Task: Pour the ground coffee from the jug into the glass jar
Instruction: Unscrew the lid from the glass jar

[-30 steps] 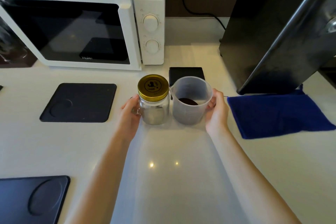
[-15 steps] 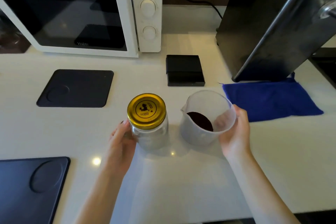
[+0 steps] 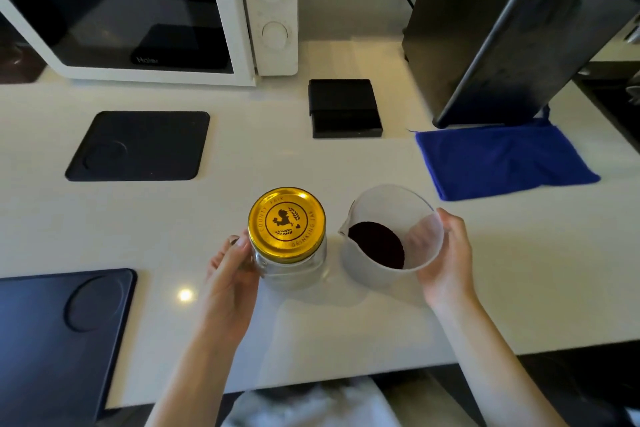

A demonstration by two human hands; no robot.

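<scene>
A glass jar point(image 3: 294, 269) stands upright on the white counter, closed by a gold screw lid point(image 3: 286, 222) with a black emblem. My left hand point(image 3: 230, 274) grips the jar's left side. Just to its right sits a translucent plastic jug point(image 3: 391, 232), spout pointing left toward the jar, with dark ground coffee point(image 3: 376, 249) covering its bottom. My right hand point(image 3: 445, 260) holds the jug's right wall. Jar and jug stand a small gap apart.
A white microwave point(image 3: 270, 7) stands at the back left, a black appliance point(image 3: 491, 31) at the back right. A small black scale point(image 3: 344, 107), two dark mats point(image 3: 138, 146) point(image 3: 52, 340) and a blue cloth point(image 3: 502, 159) lie around. The counter's front edge point(image 3: 346, 381) is close.
Both hands have drawn the jar and the jug toward the counter's front edge, away from the black scale. The lid stays on the jar.
</scene>
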